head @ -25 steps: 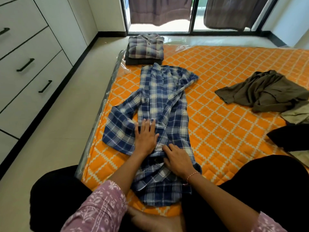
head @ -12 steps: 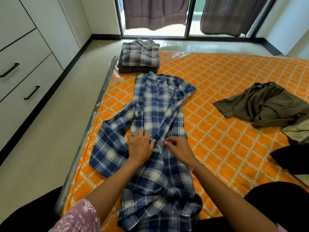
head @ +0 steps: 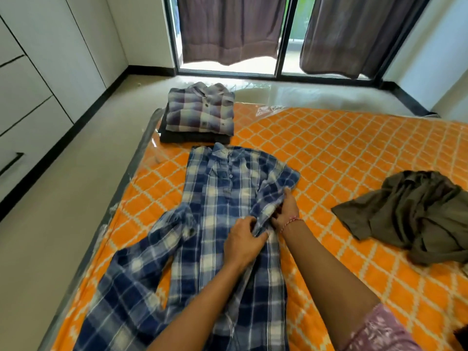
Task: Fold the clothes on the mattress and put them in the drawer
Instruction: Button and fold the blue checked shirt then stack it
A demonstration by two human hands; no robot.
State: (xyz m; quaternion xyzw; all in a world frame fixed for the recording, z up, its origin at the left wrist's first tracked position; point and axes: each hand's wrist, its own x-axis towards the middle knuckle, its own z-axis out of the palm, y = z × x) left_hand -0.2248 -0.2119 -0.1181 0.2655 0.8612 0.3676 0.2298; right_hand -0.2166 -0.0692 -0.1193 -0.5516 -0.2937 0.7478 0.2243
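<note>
Now both hands have moved up from the shirt's middle: left hand (head: 244,243) and right hand (head: 285,211) pinch the folded-in sleeve of the blue plaid shirt (head: 222,198), flat on the mattress (head: 354,153) (folding half done, drawer still ahead).

Both hands (head: 263,224) pinch the blue plaid shirt's (head: 222,198) folded sleeve.

Orange mattress (head: 342,158), blue plaid shirt (head: 222,198), folded stack (head: 200,114), olive garment (head: 415,211)
</note>
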